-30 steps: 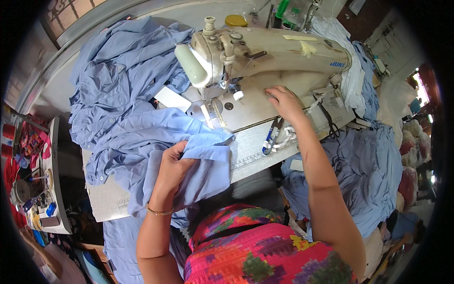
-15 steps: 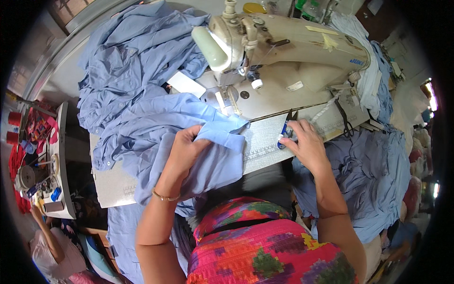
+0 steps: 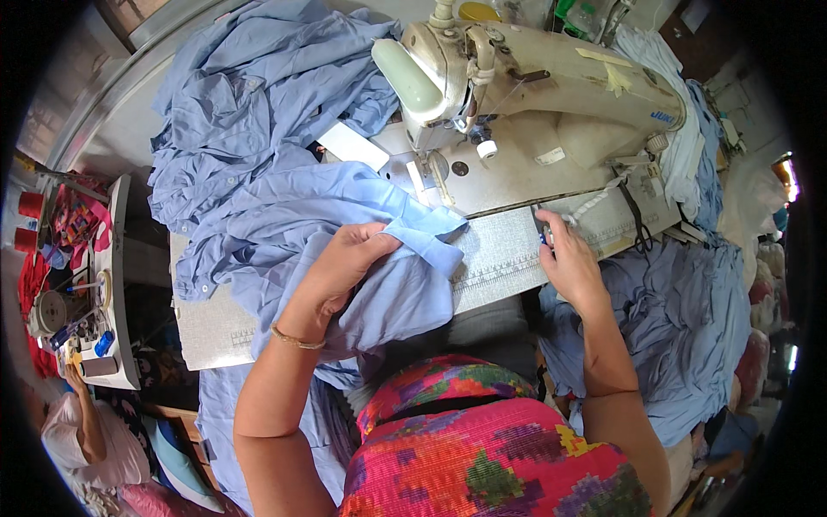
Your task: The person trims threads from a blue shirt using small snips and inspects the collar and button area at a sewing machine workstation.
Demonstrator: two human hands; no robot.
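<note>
My left hand (image 3: 353, 258) pinches a light blue shirt (image 3: 405, 297) between thumb and fingers. A folded, double-layered flap (image 3: 431, 237) of it points right, just in front of the sewing machine's needle area. The rest of the shirt spreads leftward in loose folds with small white buttons. My right hand (image 3: 570, 265) is closed around small blue-handled thread snips (image 3: 543, 231), held above the front strip of the table. Fingers cover most of the snips, and their dark blades point away from me.
The cream sewing machine (image 3: 560, 77) stands behind my hands. A white card (image 3: 353, 145) lies left of its needle. More blue shirts heap at far left (image 3: 233, 95) and right (image 3: 663, 319). Dark scissors (image 3: 639, 228) hang at the right edge. Another person's arm (image 3: 89, 418) shows at lower left.
My right hand has drawn its fingers in around the snips and shifted slightly right in view. The left hand still pinches the shirt. The whole view has shifted a little.
</note>
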